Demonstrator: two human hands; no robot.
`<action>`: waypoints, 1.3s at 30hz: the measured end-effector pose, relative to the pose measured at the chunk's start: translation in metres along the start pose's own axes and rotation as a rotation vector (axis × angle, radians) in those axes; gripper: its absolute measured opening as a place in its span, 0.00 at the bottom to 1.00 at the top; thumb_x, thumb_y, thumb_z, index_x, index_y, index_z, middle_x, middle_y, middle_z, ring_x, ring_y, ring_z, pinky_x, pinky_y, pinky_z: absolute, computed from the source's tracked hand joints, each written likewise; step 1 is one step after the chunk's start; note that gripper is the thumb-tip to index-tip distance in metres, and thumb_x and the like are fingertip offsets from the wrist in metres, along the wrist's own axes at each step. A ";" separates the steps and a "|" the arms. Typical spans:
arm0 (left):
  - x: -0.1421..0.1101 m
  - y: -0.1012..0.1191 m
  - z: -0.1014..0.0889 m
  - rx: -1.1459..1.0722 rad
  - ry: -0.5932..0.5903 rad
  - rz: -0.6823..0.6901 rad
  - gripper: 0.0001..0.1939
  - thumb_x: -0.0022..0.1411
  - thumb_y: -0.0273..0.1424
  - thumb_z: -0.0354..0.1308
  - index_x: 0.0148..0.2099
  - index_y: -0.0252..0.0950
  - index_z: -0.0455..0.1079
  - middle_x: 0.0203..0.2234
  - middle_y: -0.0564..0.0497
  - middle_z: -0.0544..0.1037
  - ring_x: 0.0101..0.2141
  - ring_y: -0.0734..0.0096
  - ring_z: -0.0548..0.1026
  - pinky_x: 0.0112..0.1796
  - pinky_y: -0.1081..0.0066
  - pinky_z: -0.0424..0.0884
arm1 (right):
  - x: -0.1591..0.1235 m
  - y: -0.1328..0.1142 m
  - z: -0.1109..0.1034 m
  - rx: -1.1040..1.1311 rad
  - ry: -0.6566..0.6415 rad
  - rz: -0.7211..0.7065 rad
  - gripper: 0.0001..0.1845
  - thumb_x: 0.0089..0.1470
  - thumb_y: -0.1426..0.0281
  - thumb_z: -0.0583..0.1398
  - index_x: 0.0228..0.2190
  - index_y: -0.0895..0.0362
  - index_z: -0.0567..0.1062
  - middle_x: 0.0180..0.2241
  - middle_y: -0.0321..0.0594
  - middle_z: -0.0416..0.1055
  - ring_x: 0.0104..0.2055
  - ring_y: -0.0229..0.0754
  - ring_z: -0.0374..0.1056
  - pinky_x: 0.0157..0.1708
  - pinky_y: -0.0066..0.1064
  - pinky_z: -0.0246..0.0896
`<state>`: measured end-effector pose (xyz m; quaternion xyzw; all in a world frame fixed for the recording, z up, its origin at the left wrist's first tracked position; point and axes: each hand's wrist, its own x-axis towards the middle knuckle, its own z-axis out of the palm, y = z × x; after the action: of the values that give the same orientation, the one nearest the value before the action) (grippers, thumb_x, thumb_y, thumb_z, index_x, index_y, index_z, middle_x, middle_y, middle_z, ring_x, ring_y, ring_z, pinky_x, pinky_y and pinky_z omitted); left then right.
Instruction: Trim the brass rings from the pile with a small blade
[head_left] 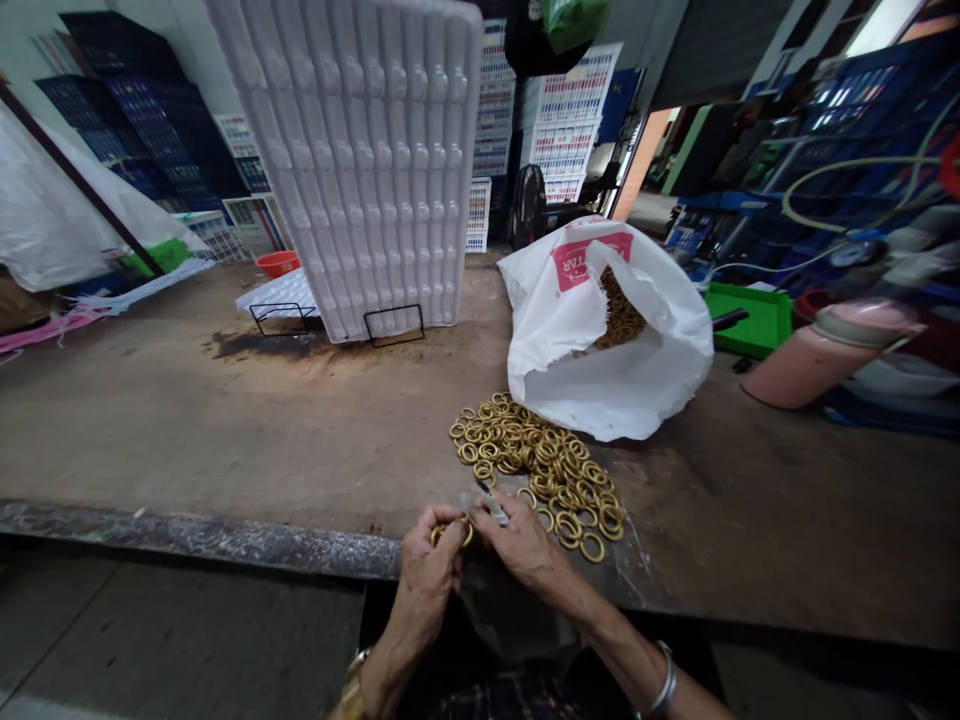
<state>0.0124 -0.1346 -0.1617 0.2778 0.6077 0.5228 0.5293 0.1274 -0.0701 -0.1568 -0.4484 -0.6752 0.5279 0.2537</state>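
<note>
My left hand [429, 562] is closed, pinching a brass-coloured ring [469, 533] near the table's front edge. Close beside it, my right hand [523, 543] is closed around a small tool [495, 508] with a pale body and a dark tip; its exact kind is unclear. The fingers of both hands nearly meet at the ring. Just beyond my right hand, a loose pile of brass-coloured rings [544, 455] spreads over the wooden table [360, 430]. Behind the pile lies a white sack [611, 395], its torn mouth showing more rings inside.
A tall clear plastic moulded tray [375, 170] stands upright in a black wire holder [394, 325]. An orange bowl [277, 263] sits behind it. To the right are a green tray [750, 318] and a pink bottle [814, 360]. Stacked white crates [566, 110] rise behind the table.
</note>
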 end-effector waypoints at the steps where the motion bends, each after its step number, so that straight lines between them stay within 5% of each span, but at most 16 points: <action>1: 0.000 0.000 0.000 -0.062 -0.035 -0.019 0.16 0.52 0.43 0.57 0.35 0.35 0.62 0.14 0.61 0.61 0.14 0.82 0.55 0.15 0.80 0.52 | 0.000 0.001 0.001 0.046 0.000 0.026 0.12 0.49 0.62 0.53 0.22 0.57 0.66 0.18 0.30 0.58 0.21 0.33 0.54 0.22 0.24 0.49; 6: -0.002 0.003 -0.001 -0.310 -0.198 -0.123 0.16 0.53 0.42 0.58 0.35 0.35 0.61 0.22 0.57 0.66 0.16 0.85 0.56 0.15 0.82 0.50 | 0.001 0.006 0.004 0.279 -0.036 0.044 0.14 0.50 0.61 0.53 0.21 0.57 0.65 0.16 0.31 0.61 0.19 0.32 0.56 0.22 0.24 0.50; 10: -0.003 0.004 -0.002 -0.370 -0.212 -0.097 0.16 0.54 0.41 0.57 0.35 0.34 0.60 0.24 0.56 0.67 0.17 0.86 0.57 0.15 0.83 0.51 | -0.001 0.001 0.004 0.255 -0.042 0.045 0.12 0.49 0.63 0.53 0.21 0.57 0.67 0.18 0.32 0.64 0.21 0.33 0.58 0.24 0.24 0.52; 23: -0.001 0.008 0.002 0.150 0.012 0.064 0.13 0.52 0.40 0.55 0.30 0.35 0.61 0.11 0.62 0.59 0.12 0.83 0.55 0.14 0.81 0.53 | 0.001 0.003 -0.001 -0.086 0.013 -0.053 0.17 0.49 0.59 0.51 0.18 0.57 0.63 0.17 0.29 0.54 0.22 0.33 0.50 0.22 0.25 0.45; 39: -0.003 0.004 0.000 0.035 -0.134 -0.037 0.17 0.55 0.45 0.53 0.35 0.35 0.62 0.20 0.57 0.65 0.16 0.84 0.56 0.15 0.82 0.53 | -0.001 0.002 0.002 0.016 0.025 0.007 0.14 0.49 0.63 0.50 0.18 0.57 0.62 0.17 0.30 0.56 0.22 0.33 0.52 0.22 0.25 0.46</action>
<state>0.0124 -0.1365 -0.1567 0.3102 0.5850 0.4824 0.5735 0.1268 -0.0714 -0.1595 -0.4551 -0.6662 0.5286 0.2638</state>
